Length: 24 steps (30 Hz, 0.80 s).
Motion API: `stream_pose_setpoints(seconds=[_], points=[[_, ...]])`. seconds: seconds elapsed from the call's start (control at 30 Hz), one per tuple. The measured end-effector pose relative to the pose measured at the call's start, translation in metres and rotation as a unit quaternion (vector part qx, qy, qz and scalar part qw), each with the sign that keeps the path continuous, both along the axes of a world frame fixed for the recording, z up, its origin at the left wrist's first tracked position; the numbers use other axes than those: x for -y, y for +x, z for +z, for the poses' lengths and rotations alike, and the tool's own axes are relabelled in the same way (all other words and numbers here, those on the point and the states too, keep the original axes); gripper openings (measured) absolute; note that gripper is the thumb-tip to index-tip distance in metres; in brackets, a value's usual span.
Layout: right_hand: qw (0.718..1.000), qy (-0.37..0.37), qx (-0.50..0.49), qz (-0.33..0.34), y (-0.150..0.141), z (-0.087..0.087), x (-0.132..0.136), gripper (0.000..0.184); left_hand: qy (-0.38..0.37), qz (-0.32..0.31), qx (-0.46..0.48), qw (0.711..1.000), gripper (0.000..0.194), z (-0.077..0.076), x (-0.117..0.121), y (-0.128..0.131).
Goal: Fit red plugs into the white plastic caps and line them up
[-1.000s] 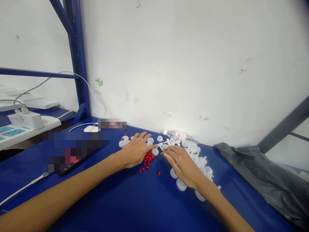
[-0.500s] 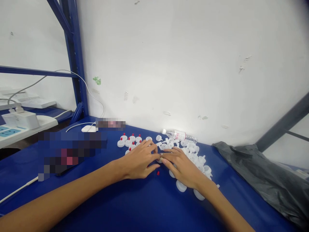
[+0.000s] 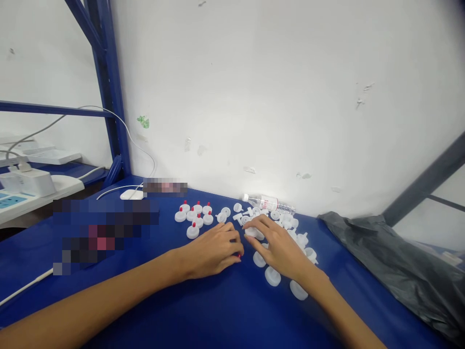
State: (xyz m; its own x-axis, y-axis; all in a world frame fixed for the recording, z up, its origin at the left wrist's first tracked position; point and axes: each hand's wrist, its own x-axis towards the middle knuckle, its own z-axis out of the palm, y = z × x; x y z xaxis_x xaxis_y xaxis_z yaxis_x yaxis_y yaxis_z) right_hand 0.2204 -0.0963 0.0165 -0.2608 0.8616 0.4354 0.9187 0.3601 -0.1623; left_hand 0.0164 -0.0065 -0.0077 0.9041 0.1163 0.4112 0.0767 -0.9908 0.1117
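My left hand [image 3: 214, 248] rests on the blue table [image 3: 203, 310] with its fingers curled in. It covers the spot where the small red plugs lay, and a speck of red [image 3: 239, 254] shows at its fingertips. Whatever it holds is hidden. My right hand [image 3: 278, 245] is just to its right, with finger and thumb closed on a white cap [image 3: 250, 231]. Behind my left hand stand several white caps with red plugs fitted [image 3: 194, 214]. A heap of bare white caps [image 3: 296, 237] lies round my right hand, some near my wrist [image 3: 272, 276].
A clear water bottle [image 3: 269, 202] lies against the white wall. A black plastic bag [image 3: 392, 261] covers the table's right side. A blurred phone [image 3: 101, 230], a white cable [image 3: 22, 287] and a white charger [image 3: 131, 194] lie at the left. Further left are a power strip [image 3: 25, 186] and a blue rack post [image 3: 105, 92].
My left hand has drawn back from the far caps, come down over the red plugs and curled its fingers. My right hand has shifted a little forward and closed on a cap.
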Motion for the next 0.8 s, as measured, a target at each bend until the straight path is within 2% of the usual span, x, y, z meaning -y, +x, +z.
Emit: stream_pose_setpoints(seconds=[0.17, 0.3, 0.43, 0.67, 0.8], points=[[0.999, -0.019, -0.003, 0.027, -0.002, 0.001, 0.003, 0.024, -0.083, 0.069, 0.123, 0.986, 0.009, 0.008, -0.010, -0.002], [0.999, -0.012, -0.025, 0.029, -0.004, 0.000, 0.005, 0.024, -0.167, 0.081, 0.205, 0.961, 0.016, 0.014, -0.015, -0.004], [0.999, -0.006, -0.018, 0.045, -0.007, -0.001, 0.006, 0.022, -0.241, 0.063, 0.209, 0.946, 0.014, 0.018, -0.010, -0.002], [0.994, 0.048, -0.067, 0.073, -0.007, -0.005, 0.005, 0.024, -0.348, 0.100, 0.208, 0.908, 0.016, 0.018, -0.005, 0.001], [0.991, 0.074, -0.089, 0.069, -0.007, -0.010, 0.004, 0.033, -0.339, 0.110, 0.179, 0.917, 0.021, 0.019, -0.009, 0.000]])
